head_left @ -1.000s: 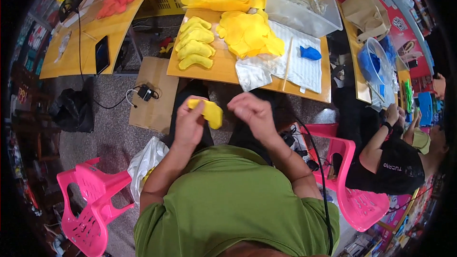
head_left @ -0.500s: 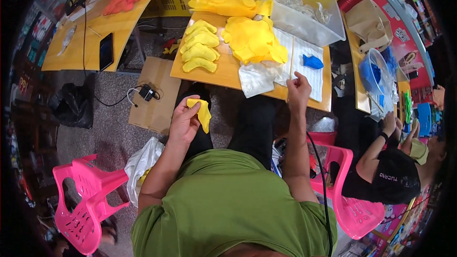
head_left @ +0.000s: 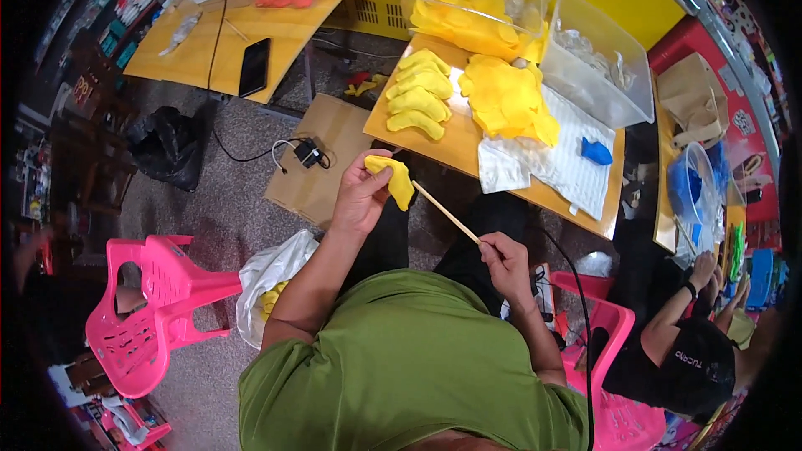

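My left hand (head_left: 361,196) pinches a small, limp yellow felt piece (head_left: 400,184) above my lap. In my right hand (head_left: 506,266), thumb and fingers are closed on the end of a thin wooden stick (head_left: 445,212). The stick's far tip meets or nearly meets the edge of the yellow piece; contact cannot be made out. Plump, curved yellow felt shapes (head_left: 419,98) lie in a row on the wooden table (head_left: 380,124) ahead. To their right is a heap of flat yellow felt pieces (head_left: 507,100).
Clear bins of yellow felt (head_left: 468,21) and whitish stuff (head_left: 597,63) stand behind. A blue fish-shaped piece (head_left: 596,151) rests on white cloth (head_left: 576,179). Pink chairs (head_left: 159,309) flank me; a white bag (head_left: 266,271) is at my left. A co-worker (head_left: 681,359) sits right.
My right hand has picked the stick up from the table and brought it down and left to the yellow piece. My left hand still holds that piece. The view has shifted.
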A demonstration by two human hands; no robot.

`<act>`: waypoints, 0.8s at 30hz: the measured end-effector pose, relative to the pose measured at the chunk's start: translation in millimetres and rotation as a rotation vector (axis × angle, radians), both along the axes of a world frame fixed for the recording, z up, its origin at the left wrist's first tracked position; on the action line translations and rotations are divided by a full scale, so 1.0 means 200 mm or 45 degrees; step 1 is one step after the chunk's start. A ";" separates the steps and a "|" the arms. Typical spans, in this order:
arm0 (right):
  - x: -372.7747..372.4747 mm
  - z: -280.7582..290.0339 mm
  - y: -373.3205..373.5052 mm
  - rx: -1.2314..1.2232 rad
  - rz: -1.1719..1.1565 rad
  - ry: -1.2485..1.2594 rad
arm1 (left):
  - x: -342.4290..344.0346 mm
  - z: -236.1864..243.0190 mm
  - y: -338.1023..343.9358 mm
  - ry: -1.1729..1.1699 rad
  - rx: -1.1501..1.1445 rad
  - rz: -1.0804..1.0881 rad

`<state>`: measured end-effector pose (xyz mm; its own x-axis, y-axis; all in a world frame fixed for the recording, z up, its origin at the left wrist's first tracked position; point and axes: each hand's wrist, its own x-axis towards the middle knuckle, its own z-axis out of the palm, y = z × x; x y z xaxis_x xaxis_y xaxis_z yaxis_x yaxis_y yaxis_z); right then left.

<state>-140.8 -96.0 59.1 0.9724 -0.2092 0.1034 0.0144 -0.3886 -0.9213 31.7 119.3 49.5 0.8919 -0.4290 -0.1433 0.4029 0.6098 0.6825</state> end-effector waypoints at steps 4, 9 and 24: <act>0.02 0.03 0.04 -0.045 0.051 -0.001 | -0.03 0.03 0.00 -0.141 0.073 0.047; 0.05 0.01 0.07 -0.085 0.045 -0.050 | -0.10 0.11 -0.02 -0.287 0.212 -0.014; 0.06 -0.08 0.17 0.367 0.086 -0.014 | -0.21 0.22 -0.11 -0.344 0.204 0.017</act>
<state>-128.0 -62.2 42.3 0.9843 -0.1661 0.0598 0.0419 -0.1091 -0.9931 -11.2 98.1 94.4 0.9123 -0.4081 0.0351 0.1863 0.4898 0.8517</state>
